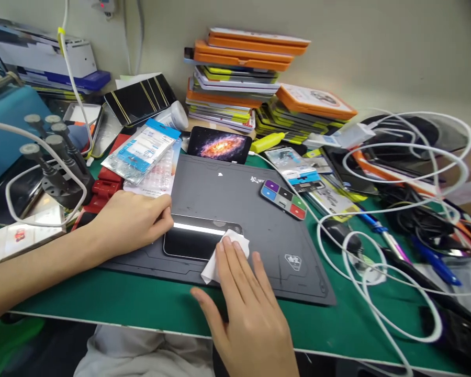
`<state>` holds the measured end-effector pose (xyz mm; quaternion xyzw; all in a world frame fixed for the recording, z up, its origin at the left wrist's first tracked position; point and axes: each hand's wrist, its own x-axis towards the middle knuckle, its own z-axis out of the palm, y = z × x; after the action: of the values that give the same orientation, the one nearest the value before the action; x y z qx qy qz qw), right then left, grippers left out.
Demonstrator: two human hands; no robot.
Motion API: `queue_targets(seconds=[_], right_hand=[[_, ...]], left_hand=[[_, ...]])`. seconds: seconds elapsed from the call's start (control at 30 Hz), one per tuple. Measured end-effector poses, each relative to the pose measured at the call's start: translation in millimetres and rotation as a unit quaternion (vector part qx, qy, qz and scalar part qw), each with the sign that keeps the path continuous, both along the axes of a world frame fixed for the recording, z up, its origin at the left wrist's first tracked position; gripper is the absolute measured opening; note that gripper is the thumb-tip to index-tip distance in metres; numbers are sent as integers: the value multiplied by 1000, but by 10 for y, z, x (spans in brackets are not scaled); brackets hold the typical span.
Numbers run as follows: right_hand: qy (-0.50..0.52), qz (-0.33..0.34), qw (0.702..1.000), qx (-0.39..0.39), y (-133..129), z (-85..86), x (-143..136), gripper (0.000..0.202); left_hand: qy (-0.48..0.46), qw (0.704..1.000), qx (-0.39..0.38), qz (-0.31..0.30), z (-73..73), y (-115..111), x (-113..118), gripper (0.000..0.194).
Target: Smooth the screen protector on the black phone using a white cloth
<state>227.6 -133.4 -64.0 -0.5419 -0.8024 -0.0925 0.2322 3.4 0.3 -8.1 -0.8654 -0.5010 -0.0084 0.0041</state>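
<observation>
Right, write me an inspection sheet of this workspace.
Surface: green tabletop, with a dark grey mat on it.
Things in hand: black glossy phone-like slab lying flat on the mat; white wipe overlapping its right end.
Clutter: blue-and-white plastic packets, a small case with coloured panels, a black phone showing a galaxy.
Hands: right hand with fingertips on the wipe; left hand curled at the slab's left end, grip unclear.
Cables: looped white cables at right; one reaches the galaxy phone.
Surroundings: stacked orange and yellow boxes before a pale wall.

Phone [192,242] lies on mat [204,188], before stacked boxes [235,78].
</observation>
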Motion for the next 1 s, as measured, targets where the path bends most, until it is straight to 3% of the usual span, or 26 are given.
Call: queue_targets(seconds=[0.27, 0.43, 0.57, 0.77, 0.9, 1.0], right_hand=[[40, 51, 998, -8, 109, 52, -553, 68], [43, 55, 997, -39, 302, 74, -709, 66], [23, 49, 997, -57, 444, 118, -542, 63], [-5, -9, 1000, -13, 419, 48, 39, 56], [4, -20, 1000, 10, 240, -29, 138, 55], [3, -16, 999, 41, 101, -42, 110, 53]], left_hand=[[0, 1000, 5, 1, -11, -15, -10, 33], [-3, 999, 42, 8, -25, -13, -51, 31], [2, 999, 44, 4, -19, -5, -46, 31], [-39, 999, 14, -18, -1, -14, -30, 27], [-151, 984, 44, -79, 7, -20, -56, 17], [-178, 967, 53, -174, -7, -5, -79, 23]])
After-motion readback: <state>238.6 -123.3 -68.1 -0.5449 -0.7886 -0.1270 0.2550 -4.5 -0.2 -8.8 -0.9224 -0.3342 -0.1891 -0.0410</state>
